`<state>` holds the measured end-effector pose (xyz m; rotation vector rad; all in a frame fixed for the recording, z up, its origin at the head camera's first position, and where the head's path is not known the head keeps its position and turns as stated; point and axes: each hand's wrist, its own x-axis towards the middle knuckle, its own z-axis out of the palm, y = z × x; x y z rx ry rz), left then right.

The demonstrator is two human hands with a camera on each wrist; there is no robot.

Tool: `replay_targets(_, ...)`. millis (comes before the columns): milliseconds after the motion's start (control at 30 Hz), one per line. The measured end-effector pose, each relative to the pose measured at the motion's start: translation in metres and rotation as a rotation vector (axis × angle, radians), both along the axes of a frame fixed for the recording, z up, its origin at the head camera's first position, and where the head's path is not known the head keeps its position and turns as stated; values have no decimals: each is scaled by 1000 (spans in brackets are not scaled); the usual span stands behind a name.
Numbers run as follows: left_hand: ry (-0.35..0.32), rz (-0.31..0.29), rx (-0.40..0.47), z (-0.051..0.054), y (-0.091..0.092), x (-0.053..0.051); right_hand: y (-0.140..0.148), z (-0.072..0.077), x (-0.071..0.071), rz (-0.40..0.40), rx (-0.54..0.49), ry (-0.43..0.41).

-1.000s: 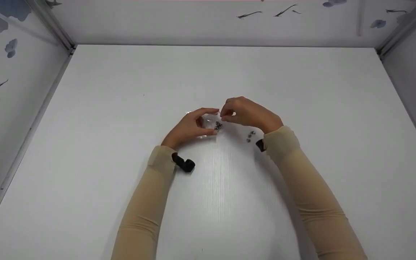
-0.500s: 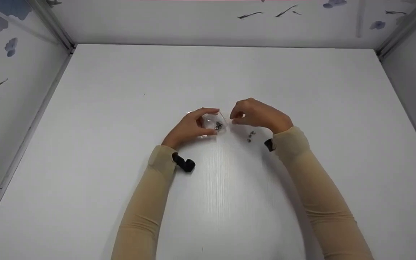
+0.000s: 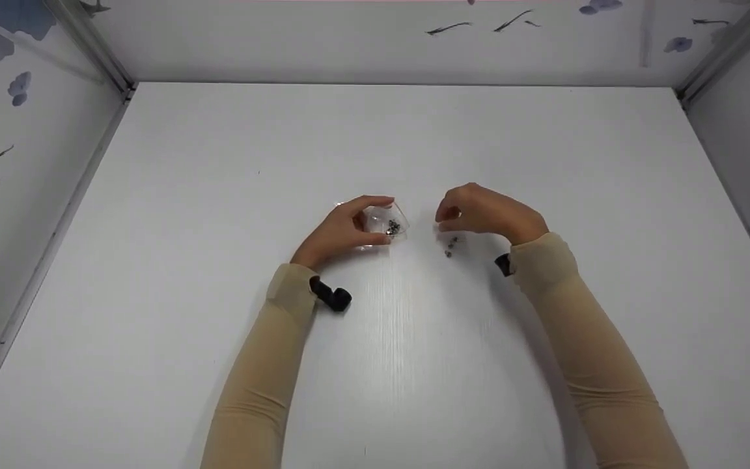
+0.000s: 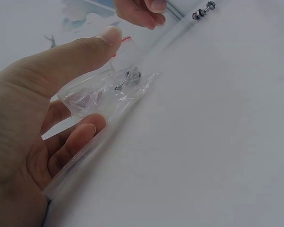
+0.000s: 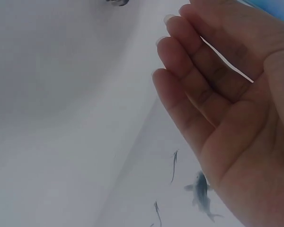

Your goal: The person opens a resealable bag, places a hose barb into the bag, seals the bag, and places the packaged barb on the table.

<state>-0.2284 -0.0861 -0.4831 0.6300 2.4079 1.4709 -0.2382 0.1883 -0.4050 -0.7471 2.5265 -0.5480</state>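
Midway between the side edges of the white bench [image 3: 251,163], the left hand [image 3: 338,228] grips a clear plastic bag [image 3: 377,220] containing small silvery metal fasteners [image 3: 393,227]; work appears partly done: similar loose fasteners [image 3: 448,253] lie outside, near the relaxed, apparently empty right hand [image 3: 491,210].

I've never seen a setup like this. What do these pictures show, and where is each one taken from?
No robot here: a person works bare-handed at a white table. The wide views come from a camera worn on the head; the two close-ups come from cameras on the wrists. The left hand holds a clear plastic bag with small metal parts inside. A few loose metal parts lie on the table near the right hand, whose fingers are loosely bent; I can see nothing held in it.
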Motion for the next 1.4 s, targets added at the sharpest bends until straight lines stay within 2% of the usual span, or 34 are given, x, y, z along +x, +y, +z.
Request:
replay_targets(133, -10, -3, 0, 0, 0, 1, 7, -2, 1, -3, -2, -17)
replay_targets(367, -13, -10, 15, 0, -1, 2, 16, -4, 3, -54, 38, -81)
replay_targets(600, -2, -8, 14, 1, -1, 2, 19, -7, 3, -40, 68, -98)
replay_targets(933, 1, -5, 4, 0, 0, -1, 17, -9, 4, -63, 90, -96)
replay_targets(1167, -26, -6, 9, 0, -1, 1, 17, -12, 3, -43, 76, -72)
replay_targets(1400, -19, -3, 13, 0, -2, 1, 15, -12, 2, -38, 102, -61)
